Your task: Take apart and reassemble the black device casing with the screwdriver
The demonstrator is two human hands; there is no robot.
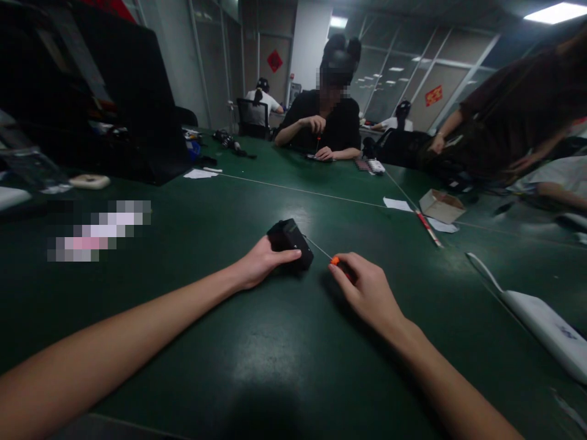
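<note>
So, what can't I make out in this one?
All in the head view:
- Screwdriver: handle mostly hidden by the right hand.
- Screwdriver tip: lost at the edge of the black box; contact can't be told.
- Left hand: most fingers hidden behind the box.
- White device: cut off by the right edge, its dark marking too blurred to read.
- Pixelated patch at left: masked, unidentifiable.

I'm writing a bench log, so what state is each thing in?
Left hand: closed on the black box
Black box: held, tilted
Right hand: closed on the screwdriver
Screwdriver: shaft towards the black box, tip contact unclear
Carton: open at the top
Ceiling light: lit
</note>
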